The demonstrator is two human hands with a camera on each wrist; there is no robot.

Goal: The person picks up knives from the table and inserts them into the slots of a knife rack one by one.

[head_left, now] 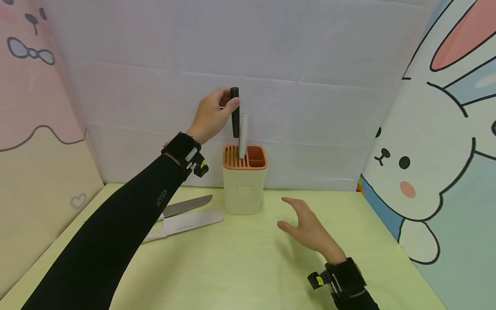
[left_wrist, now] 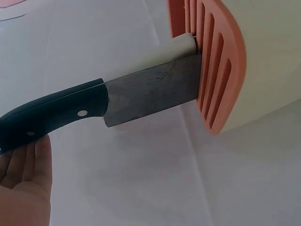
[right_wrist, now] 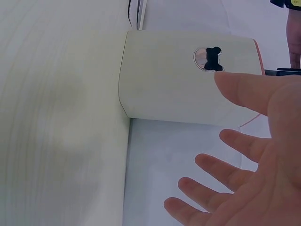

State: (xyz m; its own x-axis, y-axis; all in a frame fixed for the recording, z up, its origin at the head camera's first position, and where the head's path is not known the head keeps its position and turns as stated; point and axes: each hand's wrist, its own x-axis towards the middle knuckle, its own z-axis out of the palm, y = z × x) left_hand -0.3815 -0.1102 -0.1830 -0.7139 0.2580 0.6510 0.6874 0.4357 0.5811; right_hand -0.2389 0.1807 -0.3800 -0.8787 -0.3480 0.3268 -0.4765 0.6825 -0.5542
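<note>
My left hand (head_left: 212,113) pinches the black handle of a knife (head_left: 235,116) above a cream knife holder (head_left: 244,191) with an orange slotted top. In the left wrist view the broad blade (left_wrist: 153,92) enters one slot, with part of the steel still showing outside. Right beside it, a white-handled knife (head_left: 243,135) stands in the holder. My right hand (head_left: 310,228) hovers over the table, right of the holder, fingers spread and touching nothing. Its fingers and thumb show apart from the holder's front in the right wrist view.
Left of the holder, a cleaver (head_left: 191,221) and a knife with a curved edge (head_left: 187,206) lie on the pale yellow table (head_left: 232,267); my left arm covers part of their handles. A white sheet (head_left: 302,129) hangs behind, and cartoon-printed panels (head_left: 426,181) flank both sides.
</note>
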